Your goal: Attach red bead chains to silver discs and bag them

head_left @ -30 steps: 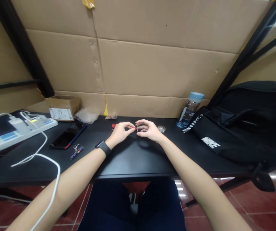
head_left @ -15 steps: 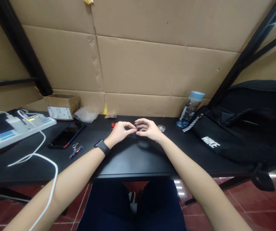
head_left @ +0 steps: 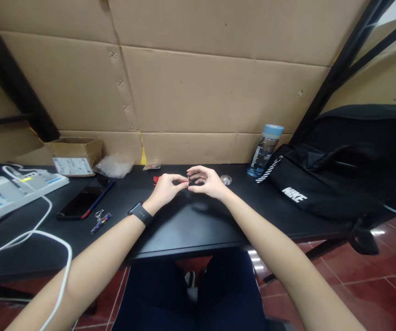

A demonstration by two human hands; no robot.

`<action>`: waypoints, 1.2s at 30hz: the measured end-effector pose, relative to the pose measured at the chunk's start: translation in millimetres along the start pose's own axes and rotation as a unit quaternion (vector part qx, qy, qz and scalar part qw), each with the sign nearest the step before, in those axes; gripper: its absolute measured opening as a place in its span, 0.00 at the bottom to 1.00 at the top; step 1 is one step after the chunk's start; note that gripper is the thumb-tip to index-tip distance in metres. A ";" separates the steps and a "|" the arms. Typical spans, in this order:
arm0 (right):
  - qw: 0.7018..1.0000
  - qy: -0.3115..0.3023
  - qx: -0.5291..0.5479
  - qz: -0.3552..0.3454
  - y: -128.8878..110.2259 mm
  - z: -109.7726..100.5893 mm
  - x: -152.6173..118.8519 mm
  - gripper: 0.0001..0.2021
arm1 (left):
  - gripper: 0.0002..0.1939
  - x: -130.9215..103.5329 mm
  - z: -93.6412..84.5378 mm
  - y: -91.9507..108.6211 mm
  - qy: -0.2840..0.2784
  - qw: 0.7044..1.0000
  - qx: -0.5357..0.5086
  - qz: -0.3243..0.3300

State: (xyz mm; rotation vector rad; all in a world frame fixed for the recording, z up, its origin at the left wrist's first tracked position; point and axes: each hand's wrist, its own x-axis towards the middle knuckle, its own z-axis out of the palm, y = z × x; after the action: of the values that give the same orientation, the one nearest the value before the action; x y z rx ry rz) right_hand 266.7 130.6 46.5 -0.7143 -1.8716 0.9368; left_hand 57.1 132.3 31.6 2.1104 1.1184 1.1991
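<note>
Where visible between the two sets of fingertips, shows only as a thin object, roughly upright, above the black table, too small to identify. Left hand: closed on one side of the thin object, pinching with thumb and forefinger; wears a black watch at the wrist. Right hand: grasps the same item from the other side, thumb below, forefinger above, remaining fingers curved.

Just behind the left hand, noted: red bundle, partly hidden. Beside the right hand: clear round item, lying on the table. Toward the cardboard wall: small clear packet, crumpled plastic bag, open cardboard box with a white label. Nearer, on the left: dark phone, key ring with patterned tag, white power strip with plugs inserted, white cable passing over the left forearm. On the right: blue-capped bottle, standing slightly tilted in view, next to a black bag marked NIKE.
</note>
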 end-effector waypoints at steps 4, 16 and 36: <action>1.000 0.015 -0.024 -0.013 -1.2 1.7 0.1 0.27 | 0.07 -0.2 -1.4 0.0 0.017 0.997 0.065 0.034; 0.994 0.036 -0.102 -0.034 -1.9 2.9 -0.5 0.23 | 0.11 0.2 -3.1 -1.7 -0.021 0.989 0.119 0.084; 0.997 0.007 -0.072 -0.034 -2.3 6.7 -0.8 0.23 | 0.06 0.8 -5.3 1.1 0.039 0.986 0.157 0.042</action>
State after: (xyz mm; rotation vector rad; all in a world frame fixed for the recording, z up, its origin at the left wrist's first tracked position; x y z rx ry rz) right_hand 260.9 126.7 45.9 -0.7355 -1.9528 0.7580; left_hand 53.2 132.3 35.5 2.3816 1.3396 1.2197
